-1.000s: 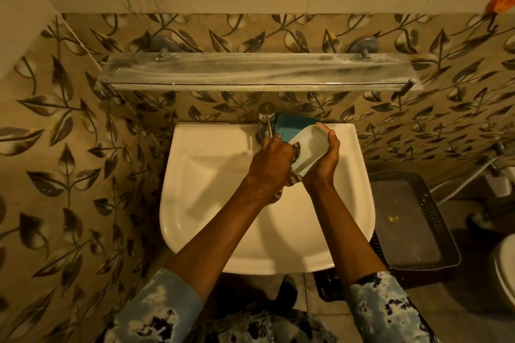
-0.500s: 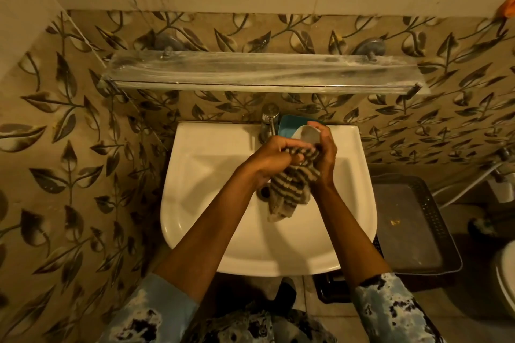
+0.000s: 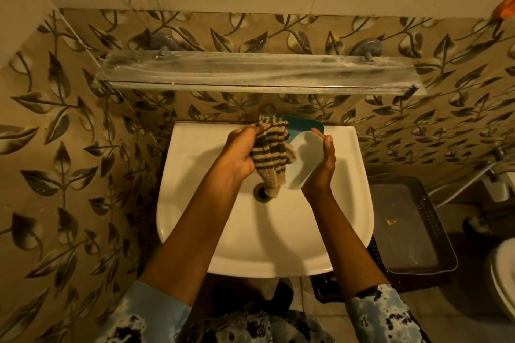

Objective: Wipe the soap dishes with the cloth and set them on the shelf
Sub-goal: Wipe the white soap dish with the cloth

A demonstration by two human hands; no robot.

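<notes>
White soap dish [image 3: 305, 159] held tilted over the sink [image 3: 195, 147], cupped in the right hand [image 3: 323, 164]. Striped cloth [image 3: 271, 153] bunched in the closed left hand [image 3: 239, 150], touching the dish's edge. Teal dish [image 3: 303, 123] set behind on the sink rim. Shelf [image 3: 250, 72] mounted above.

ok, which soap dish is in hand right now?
The white soap dish, gripped by the right hand; the teal one sits on the sink's back ledge.
</notes>
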